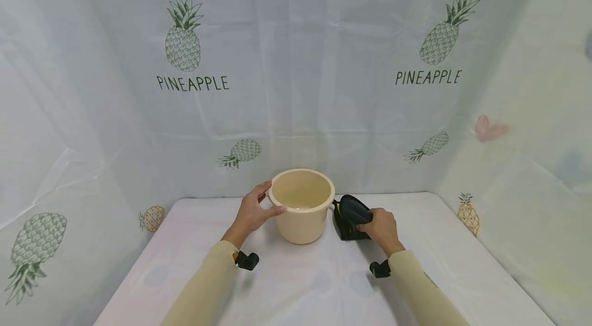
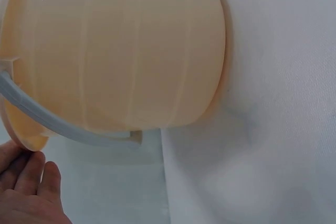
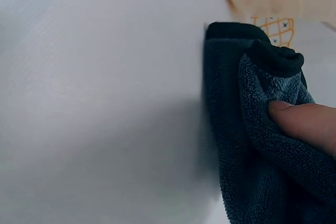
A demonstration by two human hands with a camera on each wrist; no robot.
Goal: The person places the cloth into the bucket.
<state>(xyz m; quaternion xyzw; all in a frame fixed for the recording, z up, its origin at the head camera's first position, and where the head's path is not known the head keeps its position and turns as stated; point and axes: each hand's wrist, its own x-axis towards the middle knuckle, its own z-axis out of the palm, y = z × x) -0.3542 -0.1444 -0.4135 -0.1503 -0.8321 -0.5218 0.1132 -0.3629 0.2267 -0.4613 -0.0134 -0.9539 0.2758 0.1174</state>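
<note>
A cream plastic bucket (image 1: pixel 301 223) stands upright on the table, and its grey handle (image 2: pixel 58 124) hangs down its side in the left wrist view. My left hand (image 1: pixel 253 211) is at the bucket's left rim, thumb and fingers spread apart against the edge. In the left wrist view, fingertips touch the rim from outside. To the right of the bucket, my right hand (image 1: pixel 382 227) pinches a dark, folded cloth (image 1: pixel 353 213). The right wrist view shows the cloth's fuzzy pile, with the thumb pressing on a fold; the other fingers are hidden there.
The white table (image 1: pixel 296 285) ends just behind the bucket. A pale curtain (image 1: pixel 296 58) printed with pineapples hangs behind it and along both sides. In the head view, a bit of yellow shows at the cloth's left edge, close to the bucket.
</note>
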